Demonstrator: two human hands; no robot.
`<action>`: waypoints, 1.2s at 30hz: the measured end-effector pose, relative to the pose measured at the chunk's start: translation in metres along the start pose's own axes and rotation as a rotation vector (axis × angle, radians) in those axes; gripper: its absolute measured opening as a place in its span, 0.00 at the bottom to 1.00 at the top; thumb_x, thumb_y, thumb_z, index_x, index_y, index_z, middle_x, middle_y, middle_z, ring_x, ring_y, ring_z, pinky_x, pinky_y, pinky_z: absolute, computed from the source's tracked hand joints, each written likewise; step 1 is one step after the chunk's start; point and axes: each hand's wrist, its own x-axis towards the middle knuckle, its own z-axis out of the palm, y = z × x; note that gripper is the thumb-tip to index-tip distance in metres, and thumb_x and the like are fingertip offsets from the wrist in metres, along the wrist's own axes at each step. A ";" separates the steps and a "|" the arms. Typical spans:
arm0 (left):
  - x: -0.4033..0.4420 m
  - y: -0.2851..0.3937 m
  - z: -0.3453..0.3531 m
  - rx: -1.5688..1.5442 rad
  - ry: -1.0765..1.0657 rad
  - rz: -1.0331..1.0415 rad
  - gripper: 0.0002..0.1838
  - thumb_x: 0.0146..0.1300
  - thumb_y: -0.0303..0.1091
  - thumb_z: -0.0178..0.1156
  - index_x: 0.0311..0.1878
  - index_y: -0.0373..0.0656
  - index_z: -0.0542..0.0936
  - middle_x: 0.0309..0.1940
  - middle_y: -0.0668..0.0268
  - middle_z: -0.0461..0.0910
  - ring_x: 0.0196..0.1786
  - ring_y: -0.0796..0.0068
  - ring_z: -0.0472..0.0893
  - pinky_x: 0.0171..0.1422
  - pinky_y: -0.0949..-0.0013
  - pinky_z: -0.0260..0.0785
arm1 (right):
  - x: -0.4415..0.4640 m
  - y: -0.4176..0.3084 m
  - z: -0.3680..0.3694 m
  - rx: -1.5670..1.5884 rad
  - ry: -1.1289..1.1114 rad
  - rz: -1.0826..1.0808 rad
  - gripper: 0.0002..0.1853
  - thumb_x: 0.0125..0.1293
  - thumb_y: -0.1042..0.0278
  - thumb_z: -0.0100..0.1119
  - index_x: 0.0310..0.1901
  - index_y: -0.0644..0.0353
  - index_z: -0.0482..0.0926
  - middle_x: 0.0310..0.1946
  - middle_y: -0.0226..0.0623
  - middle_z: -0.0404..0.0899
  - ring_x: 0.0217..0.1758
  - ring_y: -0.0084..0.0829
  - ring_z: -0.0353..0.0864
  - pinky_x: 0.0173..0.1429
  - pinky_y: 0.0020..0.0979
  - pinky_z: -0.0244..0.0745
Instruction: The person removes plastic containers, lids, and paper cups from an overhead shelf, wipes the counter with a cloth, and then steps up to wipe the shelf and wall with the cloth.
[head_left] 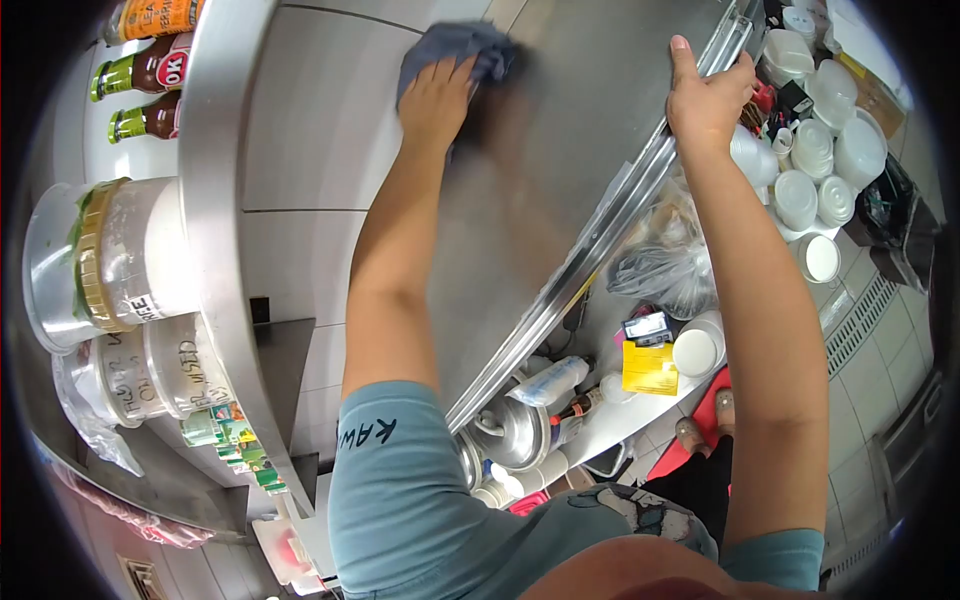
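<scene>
My left hand [437, 98] presses a dark blue-grey cloth [455, 48] against the grey metal surface [560, 130], close to where it meets the white tiled wall. Its fingers lie bent over the cloth. My right hand [708, 100] is closed around the shiny metal front edge [610, 215] of that surface, thumb on top and fingers curled over the rim. A smeared reflection of my left arm shows in the metal. The cloth's underside is hidden.
On the left, a metal shelf [225, 200] carries sauce bottles [150, 75] and labelled plastic tubs [150, 250]. Below the metal edge lie white containers [810, 140], plastic bags [665, 260], a yellow box [648, 368] and a lidded metal pot [515, 430]. A floor drain [860, 320] runs at right.
</scene>
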 end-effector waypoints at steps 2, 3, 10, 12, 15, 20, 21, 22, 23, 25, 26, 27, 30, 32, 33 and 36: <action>0.017 0.008 0.015 0.004 0.027 -0.006 0.22 0.67 0.44 0.65 0.64 0.63 0.81 0.52 0.73 0.81 0.55 0.66 0.80 0.56 0.60 0.75 | 0.001 0.004 0.000 0.046 -0.010 -0.026 0.58 0.60 0.40 0.74 0.73 0.81 0.55 0.69 0.75 0.61 0.75 0.63 0.61 0.79 0.48 0.57; 0.017 0.007 0.013 -0.005 0.043 0.003 0.23 0.67 0.44 0.65 0.66 0.65 0.80 0.52 0.72 0.81 0.55 0.66 0.80 0.56 0.61 0.75 | 0.003 0.007 -0.001 0.044 -0.036 -0.018 0.58 0.60 0.40 0.74 0.73 0.81 0.55 0.69 0.75 0.61 0.75 0.63 0.61 0.79 0.48 0.57; -0.203 -0.033 -0.047 0.187 -0.216 -0.219 0.30 0.63 0.42 0.68 0.70 0.69 0.77 0.39 0.71 0.78 0.45 0.61 0.79 0.49 0.56 0.73 | -0.004 0.000 0.001 0.058 0.082 -0.048 0.46 0.64 0.53 0.72 0.73 0.73 0.59 0.67 0.69 0.67 0.72 0.60 0.66 0.77 0.47 0.59; -0.283 -0.065 -0.077 0.333 -0.322 -0.340 0.22 0.64 0.41 0.66 0.63 0.59 0.81 0.37 0.66 0.78 0.44 0.57 0.79 0.49 0.50 0.72 | -0.011 -0.006 -0.001 0.063 0.088 -0.045 0.45 0.64 0.54 0.72 0.73 0.73 0.59 0.67 0.69 0.67 0.72 0.60 0.66 0.77 0.47 0.59; -0.306 -0.123 -0.110 0.773 0.029 -0.685 0.31 0.74 0.53 0.53 0.69 0.40 0.71 0.61 0.40 0.72 0.63 0.38 0.71 0.64 0.38 0.65 | -0.011 -0.008 -0.001 0.076 0.097 -0.052 0.43 0.64 0.55 0.72 0.72 0.71 0.61 0.67 0.68 0.67 0.71 0.61 0.66 0.76 0.47 0.60; -0.237 -0.141 -0.108 0.593 0.197 -0.910 0.32 0.77 0.51 0.48 0.66 0.28 0.69 0.58 0.31 0.65 0.64 0.33 0.65 0.68 0.32 0.57 | -0.013 -0.010 -0.005 0.103 0.104 -0.044 0.44 0.64 0.57 0.72 0.73 0.70 0.59 0.68 0.68 0.66 0.73 0.62 0.65 0.77 0.48 0.60; -0.219 -0.136 -0.098 0.584 0.226 -0.961 0.31 0.77 0.50 0.48 0.63 0.26 0.70 0.57 0.30 0.65 0.62 0.33 0.66 0.67 0.33 0.58 | -0.012 -0.011 -0.005 0.085 0.101 -0.037 0.44 0.64 0.58 0.72 0.73 0.70 0.59 0.68 0.68 0.65 0.73 0.62 0.65 0.78 0.48 0.59; -0.203 -0.129 -0.089 0.575 0.247 -1.013 0.30 0.77 0.49 0.48 0.61 0.24 0.72 0.55 0.29 0.66 0.60 0.33 0.67 0.66 0.34 0.58 | -0.011 -0.015 -0.007 0.072 0.070 0.010 0.43 0.64 0.58 0.71 0.73 0.70 0.59 0.69 0.69 0.65 0.74 0.63 0.64 0.78 0.48 0.60; -0.189 -0.126 -0.086 0.577 0.265 -1.063 0.30 0.77 0.48 0.48 0.59 0.23 0.73 0.53 0.28 0.67 0.58 0.33 0.68 0.65 0.35 0.59 | -0.011 -0.015 -0.009 0.065 0.073 0.006 0.43 0.64 0.58 0.71 0.73 0.70 0.59 0.69 0.69 0.65 0.74 0.63 0.64 0.78 0.48 0.60; -0.163 -0.122 -0.085 0.594 0.198 -0.962 0.29 0.77 0.48 0.49 0.58 0.22 0.74 0.55 0.27 0.68 0.59 0.33 0.69 0.66 0.35 0.59 | -0.014 -0.016 -0.007 0.084 0.091 -0.035 0.43 0.65 0.59 0.71 0.73 0.72 0.58 0.69 0.69 0.65 0.74 0.63 0.64 0.78 0.48 0.60; -0.144 -0.119 -0.081 0.602 0.242 -0.819 0.29 0.77 0.47 0.50 0.57 0.22 0.75 0.57 0.27 0.68 0.60 0.33 0.69 0.67 0.35 0.59 | -0.013 -0.013 -0.006 0.084 0.090 -0.034 0.43 0.65 0.59 0.71 0.73 0.72 0.58 0.69 0.69 0.65 0.74 0.63 0.64 0.78 0.48 0.60; -0.125 -0.115 -0.078 0.616 0.277 -0.676 0.29 0.77 0.47 0.51 0.57 0.22 0.75 0.58 0.27 0.68 0.61 0.34 0.70 0.68 0.34 0.59 | -0.011 -0.007 -0.005 0.064 0.091 -0.055 0.44 0.65 0.59 0.71 0.73 0.72 0.58 0.69 0.69 0.64 0.74 0.63 0.64 0.78 0.48 0.59; -0.032 -0.095 -0.065 0.456 0.414 -0.864 0.31 0.76 0.49 0.54 0.56 0.21 0.79 0.58 0.27 0.69 0.64 0.32 0.67 0.71 0.30 0.55 | -0.013 -0.014 -0.008 0.091 0.077 -0.054 0.44 0.65 0.59 0.70 0.73 0.73 0.57 0.69 0.69 0.64 0.74 0.63 0.64 0.78 0.48 0.59; 0.009 -0.085 -0.052 0.396 0.539 -0.952 0.31 0.76 0.49 0.53 0.57 0.23 0.81 0.57 0.26 0.69 0.65 0.29 0.65 0.72 0.30 0.56 | -0.016 -0.015 -0.008 0.129 0.057 -0.030 0.44 0.66 0.59 0.70 0.74 0.72 0.57 0.69 0.69 0.64 0.74 0.62 0.64 0.78 0.48 0.58; 0.024 -0.087 -0.048 0.393 0.540 -0.959 0.31 0.76 0.49 0.53 0.57 0.23 0.81 0.57 0.26 0.69 0.65 0.29 0.65 0.72 0.30 0.56 | -0.015 -0.012 -0.004 0.116 0.077 -0.047 0.44 0.66 0.59 0.70 0.74 0.72 0.57 0.69 0.69 0.64 0.73 0.62 0.64 0.78 0.47 0.58; 0.061 -0.092 -0.043 0.522 0.129 -0.591 0.28 0.77 0.45 0.53 0.69 0.33 0.73 0.59 0.30 0.71 0.65 0.33 0.67 0.70 0.37 0.62 | -0.013 -0.009 -0.002 0.108 0.092 -0.064 0.43 0.66 0.59 0.70 0.74 0.72 0.57 0.68 0.68 0.64 0.73 0.62 0.64 0.78 0.47 0.58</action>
